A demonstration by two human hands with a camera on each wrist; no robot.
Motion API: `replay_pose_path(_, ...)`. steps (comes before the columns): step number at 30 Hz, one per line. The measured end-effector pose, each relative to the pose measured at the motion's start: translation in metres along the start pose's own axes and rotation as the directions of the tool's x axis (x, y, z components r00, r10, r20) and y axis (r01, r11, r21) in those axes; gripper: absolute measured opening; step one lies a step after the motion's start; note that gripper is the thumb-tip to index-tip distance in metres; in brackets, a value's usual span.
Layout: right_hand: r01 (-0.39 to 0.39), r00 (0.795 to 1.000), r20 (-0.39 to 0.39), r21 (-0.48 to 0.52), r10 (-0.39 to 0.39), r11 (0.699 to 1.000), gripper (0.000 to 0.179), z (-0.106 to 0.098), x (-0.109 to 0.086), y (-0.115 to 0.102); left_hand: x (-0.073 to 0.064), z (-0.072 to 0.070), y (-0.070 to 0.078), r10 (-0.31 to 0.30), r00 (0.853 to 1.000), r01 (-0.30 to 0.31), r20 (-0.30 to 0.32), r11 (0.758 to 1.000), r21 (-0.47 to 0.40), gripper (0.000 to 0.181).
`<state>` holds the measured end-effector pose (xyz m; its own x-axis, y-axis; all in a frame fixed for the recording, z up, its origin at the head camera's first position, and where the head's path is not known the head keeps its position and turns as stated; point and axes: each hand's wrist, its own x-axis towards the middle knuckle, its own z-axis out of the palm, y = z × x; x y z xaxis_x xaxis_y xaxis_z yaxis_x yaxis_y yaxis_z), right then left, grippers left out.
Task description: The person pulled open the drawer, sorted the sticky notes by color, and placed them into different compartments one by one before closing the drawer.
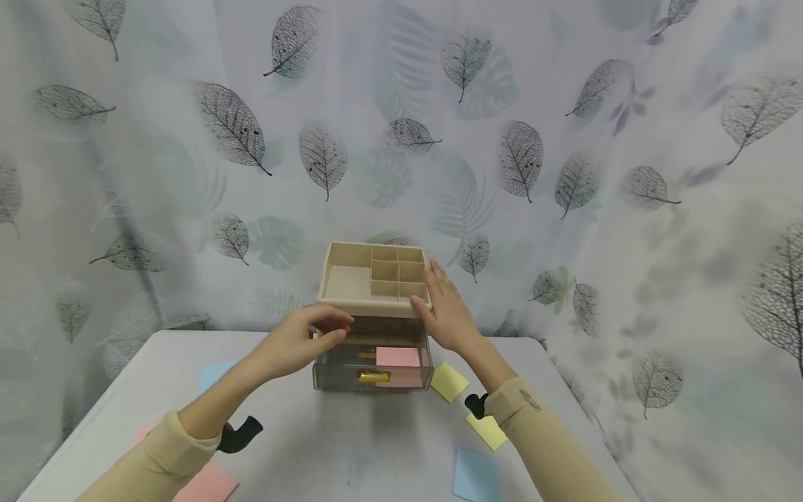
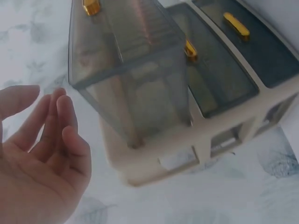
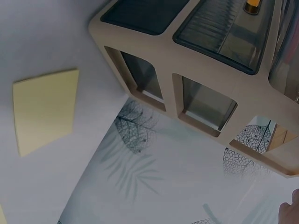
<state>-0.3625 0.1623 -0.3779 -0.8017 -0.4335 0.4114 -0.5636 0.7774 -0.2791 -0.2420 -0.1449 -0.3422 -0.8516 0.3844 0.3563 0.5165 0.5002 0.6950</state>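
Observation:
A beige desktop organizer (image 1: 376, 308) with a compartmented top stands at the back of the table. One smoky see-through drawer (image 1: 339, 378) with a gold handle (image 1: 373, 376) is pulled out at the front and holds a pink sticky note pad (image 1: 398, 357). My left hand (image 1: 293, 343) hovers at the drawer's left, fingers loosely bent; in the left wrist view it holds nothing and is apart from the drawer. My right hand (image 1: 448, 314) rests against the organizer's upper right side, fingers extended. Only its fingertips show in the right wrist view.
Yellow sticky notes (image 1: 449, 382) and a blue one (image 1: 475, 475) lie right of the organizer. Pink notes (image 1: 208, 484) and another blue one (image 1: 215, 375) lie to the left. Two lower drawers (image 2: 219, 60) are closed. A leaf-print curtain (image 1: 389, 160) hangs behind the table.

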Motion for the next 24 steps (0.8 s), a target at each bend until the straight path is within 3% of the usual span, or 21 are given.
replay_pose_path(10, -0.002, 1.0, -0.016, 0.013, 0.002, 1.0, 0.078, 0.002, -0.001, 0.002, -0.05, -0.019, -0.03, -0.013, 0.994, 0.014, -0.104, 1.0, 0.012, 0.024)
replay_pose_path(15, 0.017, 0.999, -0.035, 0.013, -0.016, 1.0, 0.078, 0.003, 0.0, 0.001, -0.08, -0.02, -0.05, -0.025, 0.988, 0.03, -0.154, 0.999, 0.027, 0.025)
replay_pose_path(24, 0.007, 1.0, -0.019, 0.009, -0.007, 1.0, 0.08, 0.004, 0.0, 0.002, -0.127, -0.012, -0.089, -0.116, 0.977, 0.13, -0.178, 0.989, 0.07, 0.022)
